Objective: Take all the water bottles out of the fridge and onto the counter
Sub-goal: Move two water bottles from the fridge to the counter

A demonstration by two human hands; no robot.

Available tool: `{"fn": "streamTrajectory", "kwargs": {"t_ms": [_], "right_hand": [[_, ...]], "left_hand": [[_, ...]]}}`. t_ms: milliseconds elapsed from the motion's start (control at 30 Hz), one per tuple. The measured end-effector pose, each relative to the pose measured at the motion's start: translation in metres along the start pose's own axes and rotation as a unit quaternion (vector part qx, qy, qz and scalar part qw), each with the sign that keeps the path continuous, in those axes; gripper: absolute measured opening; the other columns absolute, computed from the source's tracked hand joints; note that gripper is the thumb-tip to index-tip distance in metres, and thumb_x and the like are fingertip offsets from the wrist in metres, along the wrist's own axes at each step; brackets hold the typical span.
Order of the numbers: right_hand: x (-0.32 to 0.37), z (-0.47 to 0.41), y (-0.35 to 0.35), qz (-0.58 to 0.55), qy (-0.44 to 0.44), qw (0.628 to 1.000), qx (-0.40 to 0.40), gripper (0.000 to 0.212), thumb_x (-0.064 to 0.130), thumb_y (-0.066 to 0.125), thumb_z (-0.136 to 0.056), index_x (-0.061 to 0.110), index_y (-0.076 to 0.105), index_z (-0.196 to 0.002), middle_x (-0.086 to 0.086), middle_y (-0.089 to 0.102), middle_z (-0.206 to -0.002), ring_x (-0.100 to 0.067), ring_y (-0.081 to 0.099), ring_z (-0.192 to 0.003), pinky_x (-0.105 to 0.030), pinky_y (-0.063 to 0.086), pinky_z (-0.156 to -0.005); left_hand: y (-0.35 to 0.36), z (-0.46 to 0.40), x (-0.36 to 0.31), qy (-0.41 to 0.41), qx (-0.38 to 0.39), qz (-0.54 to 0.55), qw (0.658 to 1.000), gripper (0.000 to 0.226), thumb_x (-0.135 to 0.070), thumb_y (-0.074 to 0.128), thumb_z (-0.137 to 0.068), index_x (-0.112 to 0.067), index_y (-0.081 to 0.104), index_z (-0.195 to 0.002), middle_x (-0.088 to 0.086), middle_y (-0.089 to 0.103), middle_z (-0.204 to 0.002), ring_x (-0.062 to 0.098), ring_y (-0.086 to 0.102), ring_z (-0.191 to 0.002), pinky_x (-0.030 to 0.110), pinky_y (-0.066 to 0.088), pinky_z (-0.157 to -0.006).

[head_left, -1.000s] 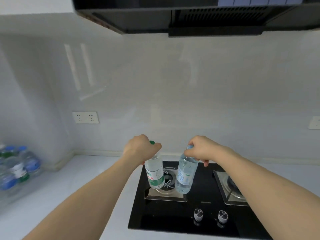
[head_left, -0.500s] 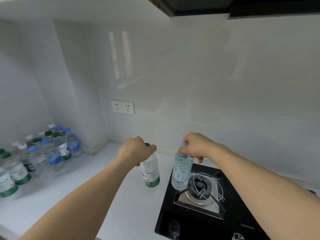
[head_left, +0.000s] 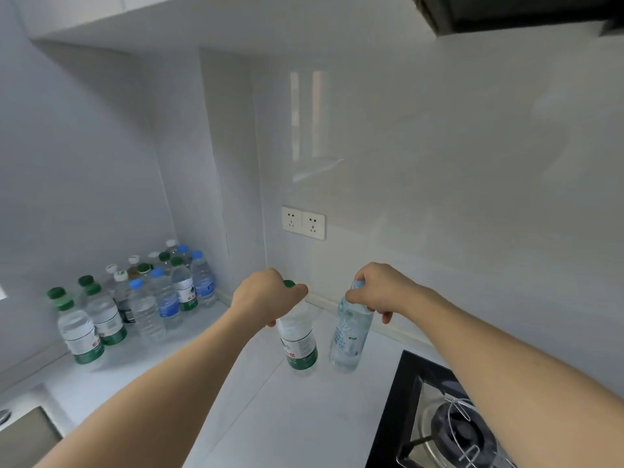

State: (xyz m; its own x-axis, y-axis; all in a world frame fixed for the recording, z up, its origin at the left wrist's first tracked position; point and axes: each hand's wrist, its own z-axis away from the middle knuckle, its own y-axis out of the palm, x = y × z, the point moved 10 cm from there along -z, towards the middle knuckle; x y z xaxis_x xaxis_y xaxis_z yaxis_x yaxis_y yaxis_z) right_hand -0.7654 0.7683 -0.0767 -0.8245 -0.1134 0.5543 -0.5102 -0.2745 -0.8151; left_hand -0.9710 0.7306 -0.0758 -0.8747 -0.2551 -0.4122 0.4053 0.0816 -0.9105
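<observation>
While both arms reach out over the white worktop (head_left: pixel 256 420), the head view shows each hand carrying one bottle by its top. The left hand (head_left: pixel 266 295) is curled round the neck of the green bottle (head_left: pixel 299 339), its green cap peeking out above the knuckles. The right hand (head_left: pixel 378 292) pinches the blue bottle (head_left: pixel 349 336) just under its pale blue cap. Both bottles hang upright, close side by side, over the bare worktop to the left of the hob (head_left: pixel 439 417); whether their bases touch the surface I cannot tell.

Each bottle looks full of clear water, so I judge them fairly heavy for their size, with thin plastic walls that give under a squeeze. If they are cold from the fridge they may be damp and slippery, though no droplets are plain here. The stiff neck ring below the cap seems the safest hold, as both hands have it now; the label band is the next best place.

In the left corner a cluster (head_left: pixel 141 298) of capped bottles, green, blue and white tops, stands on the worktop, all seemingly full. A double socket (head_left: pixel 304 222) sits on the wall above.
</observation>
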Motion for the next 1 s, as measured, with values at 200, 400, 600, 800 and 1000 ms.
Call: {"fn": "streamTrajectory", "kwargs": {"t_ms": [200,400,600,800,1000], "right_hand": [[0.044,-0.053,0.039,0.001,-0.005,1.0,0.019,0.037,0.03,0.061,-0.075,0.003,0.063,-0.1,-0.011,0.057,-0.074,-0.027,0.057,-0.054,-0.034,0.055,-0.053],[0.106,-0.103,0.077,-0.009,-0.014,0.999,0.028,0.032,0.025,0.062,-0.077,0.002,0.063,-0.098,-0.012,0.056,-0.072,-0.024,0.051,-0.054,-0.035,0.057,-0.053],[0.173,-0.15,0.126,-0.001,-0.034,0.998,0.052,0.02,0.024,0.061,-0.079,0.009,0.063,-0.093,-0.008,0.055,-0.068,-0.021,0.048,-0.048,-0.033,0.056,-0.053],[0.234,-0.191,0.185,0.031,-0.064,0.994,0.078,0.025,0.027,0.062,-0.077,0.008,0.064,-0.093,-0.008,0.056,-0.071,-0.025,0.055,-0.057,-0.041,0.059,-0.055],[0.279,-0.215,0.239,0.047,-0.084,0.989,0.117,0.023,0.028,0.062,-0.077,0.013,0.065,-0.093,-0.006,0.056,-0.072,-0.024,0.058,-0.061,-0.039,0.059,-0.055]], "left_hand": [[-0.015,-0.039,0.057,-0.011,-0.003,-0.005,1.0,0.038,-0.05,0.052,-0.081,-0.013,0.055,-0.075,0.001,0.062,-0.057,0.016,0.061,-0.046,0.024,0.054,-0.058],[-0.045,-0.084,0.121,-0.014,-0.005,-0.004,1.0,0.036,-0.046,0.053,-0.079,-0.013,0.052,-0.065,0.001,0.06,-0.054,0.016,0.057,-0.043,0.021,0.047,-0.05],[-0.065,-0.129,0.199,-0.024,-0.013,0.001,1.0,0.036,-0.047,0.054,-0.075,-0.014,0.054,-0.064,-0.002,0.061,-0.053,0.015,0.062,-0.044,0.025,0.055,-0.058],[-0.081,-0.156,0.281,-0.048,-0.02,0.008,0.999,0.042,-0.052,0.054,-0.073,-0.013,0.048,-0.058,-0.002,0.056,-0.048,0.015,0.055,-0.039,0.02,0.046,-0.05],[-0.086,-0.168,0.35,-0.068,0.005,0.004,0.998,0.034,-0.048,0.056,-0.071,-0.016,0.049,-0.062,-0.001,0.06,-0.049,0.014,0.055,-0.04,0.021,0.049,-0.051]]}}
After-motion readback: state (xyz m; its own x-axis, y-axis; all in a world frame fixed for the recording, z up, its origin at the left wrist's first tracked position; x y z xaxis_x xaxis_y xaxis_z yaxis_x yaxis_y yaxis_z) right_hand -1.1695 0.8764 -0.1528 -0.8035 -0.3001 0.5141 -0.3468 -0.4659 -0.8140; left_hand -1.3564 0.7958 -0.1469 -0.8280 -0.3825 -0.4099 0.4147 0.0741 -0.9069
